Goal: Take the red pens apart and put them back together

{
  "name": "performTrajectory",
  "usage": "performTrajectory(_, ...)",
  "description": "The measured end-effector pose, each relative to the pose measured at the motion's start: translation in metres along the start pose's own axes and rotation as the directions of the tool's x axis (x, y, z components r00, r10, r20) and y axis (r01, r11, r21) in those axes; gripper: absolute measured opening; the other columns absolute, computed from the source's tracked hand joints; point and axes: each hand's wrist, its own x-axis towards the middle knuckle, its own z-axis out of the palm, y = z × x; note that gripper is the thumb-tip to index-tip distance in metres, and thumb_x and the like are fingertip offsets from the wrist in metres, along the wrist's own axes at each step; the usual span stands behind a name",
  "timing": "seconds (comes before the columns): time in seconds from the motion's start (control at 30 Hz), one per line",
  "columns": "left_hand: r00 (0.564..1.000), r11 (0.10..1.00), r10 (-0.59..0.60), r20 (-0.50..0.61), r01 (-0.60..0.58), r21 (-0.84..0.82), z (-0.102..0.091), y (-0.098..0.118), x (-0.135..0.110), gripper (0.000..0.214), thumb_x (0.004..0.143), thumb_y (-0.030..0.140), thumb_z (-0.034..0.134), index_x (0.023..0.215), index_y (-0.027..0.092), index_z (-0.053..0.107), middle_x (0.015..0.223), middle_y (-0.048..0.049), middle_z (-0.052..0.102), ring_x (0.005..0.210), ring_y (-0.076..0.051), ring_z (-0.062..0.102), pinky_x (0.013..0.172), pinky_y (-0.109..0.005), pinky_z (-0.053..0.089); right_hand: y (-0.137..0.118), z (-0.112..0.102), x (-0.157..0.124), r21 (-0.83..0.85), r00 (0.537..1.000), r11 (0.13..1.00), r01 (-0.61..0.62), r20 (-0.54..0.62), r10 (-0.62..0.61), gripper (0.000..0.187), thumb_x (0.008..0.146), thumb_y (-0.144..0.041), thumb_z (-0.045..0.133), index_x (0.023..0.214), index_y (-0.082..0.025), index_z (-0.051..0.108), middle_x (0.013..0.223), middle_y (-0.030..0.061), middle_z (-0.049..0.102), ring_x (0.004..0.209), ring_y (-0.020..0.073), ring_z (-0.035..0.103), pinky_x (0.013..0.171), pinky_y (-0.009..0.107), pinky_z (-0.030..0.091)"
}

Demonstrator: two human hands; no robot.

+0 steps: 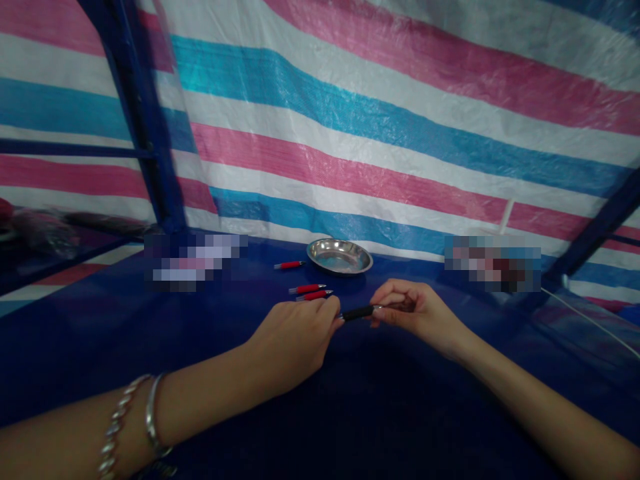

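Observation:
Between my two hands a black pen (358, 313) is held nearly level above the blue tabletop. My left hand (300, 337) is closed around its left end, which the fingers hide. At the other end, the thumb and fingers of my right hand (417, 312) pinch the pen by its tip. Just beyond my left hand lie two red pens (310, 289), side by side. A third red pen (290, 265) rests farther back, left of a shallow round metal dish (340, 257).
Blurred patches cover items at the back left (195, 262) and back right (493, 263) of the blue table (240, 320). Behind stands a striped plastic sheet (350, 153) with dark blue metal posts (145, 133) beside it. A white cord (590, 320) runs at the right.

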Motion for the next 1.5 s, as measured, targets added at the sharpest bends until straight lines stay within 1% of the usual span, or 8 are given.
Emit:
performTrajectory(0.2,1.000,1.000,-0.003,-0.001,0.003,0.006,0.0011,-0.0004,0.0003,0.020,0.087,0.024,0.027,0.088,0.016,0.045,0.077,-0.0047,0.059,0.067,-0.021,0.059,0.056,-0.032,0.043,-0.0009,0.0000,-0.0003,-0.008,1.000,1.000,-0.026,-0.011,0.026,0.015,0.066,-0.021,0.063,0.076,-0.015,0.055,0.064,-0.0001,0.065,0.060,0.0101,0.061,0.060,0.022,0.046)
performTrajectory(0.47,1.000,1.000,-0.008,-0.011,0.008,0.013,0.0033,-0.0007,0.0010,0.019,0.087,0.025,0.028,0.087,0.017,0.045,0.076,-0.0036,0.060,0.066,-0.021,0.059,0.054,-0.032,0.042,-0.0028,0.0003,0.0004,0.009,1.000,1.000,-0.015,-0.002,0.015,0.011,0.066,-0.018,0.063,0.071,-0.013,0.055,0.062,0.0010,0.066,0.056,0.0100,0.061,0.056,0.022,0.047)
performTrajectory(0.83,1.000,1.000,0.004,-0.006,-0.004,0.021,0.0014,0.0007,-0.0001,0.015,0.086,0.024,0.031,0.086,0.017,0.044,0.074,-0.0025,0.060,0.062,-0.021,0.059,0.050,-0.030,0.040,-0.0050,0.0015,-0.0002,0.014,1.000,1.000,-0.024,-0.015,0.024,0.011,0.063,-0.012,0.065,0.068,-0.014,0.055,0.062,0.0004,0.065,0.057,0.0099,0.061,0.057,0.021,0.047)
performTrajectory(1.07,1.000,1.000,0.007,0.003,-0.007,0.028,0.0016,-0.0002,0.0016,0.017,0.087,0.024,0.029,0.086,0.018,0.044,0.072,-0.0018,0.060,0.060,-0.020,0.058,0.048,-0.030,0.037,-0.0032,0.0011,0.0000,0.013,1.000,1.000,-0.012,-0.005,0.012,0.011,0.063,-0.012,0.065,0.069,-0.014,0.055,0.063,0.0000,0.065,0.059,0.0094,0.061,0.058,0.021,0.047)
performTrajectory(1.17,1.000,1.000,0.004,0.016,-0.005,0.020,0.0011,-0.0002,0.0020,0.018,0.087,0.025,0.028,0.087,0.018,0.045,0.070,-0.0016,0.060,0.060,-0.020,0.058,0.048,-0.029,0.037,-0.0022,0.0003,0.0002,-0.001,1.000,1.000,0.009,-0.001,-0.009,0.011,0.063,-0.013,0.064,0.069,-0.014,0.055,0.064,0.0001,0.065,0.060,0.0094,0.061,0.058,0.021,0.046)
performTrajectory(1.3,0.998,1.000,-0.017,0.062,0.016,0.002,-0.0003,0.0007,0.0011,0.019,0.087,0.025,0.028,0.088,0.018,0.045,0.072,-0.0026,0.060,0.061,-0.020,0.059,0.049,-0.029,0.038,-0.0013,-0.0009,0.0005,-0.019,0.999,0.999,0.031,0.008,-0.031,0.010,0.064,-0.012,0.064,0.070,-0.015,0.056,0.063,-0.0003,0.065,0.060,0.0096,0.061,0.059,0.022,0.047)
performTrajectory(1.5,0.995,0.999,-0.024,0.101,0.027,-0.028,-0.0006,-0.0001,0.0011,0.022,0.088,0.025,0.023,0.089,0.018,0.044,0.074,-0.0037,0.060,0.064,-0.022,0.059,0.052,-0.031,0.040,-0.0017,-0.0010,0.0002,-0.058,0.998,0.997,0.059,-0.002,-0.059,0.010,0.064,-0.012,0.063,0.070,-0.016,0.056,0.064,-0.0011,0.064,0.060,0.0096,0.061,0.059,0.022,0.047)
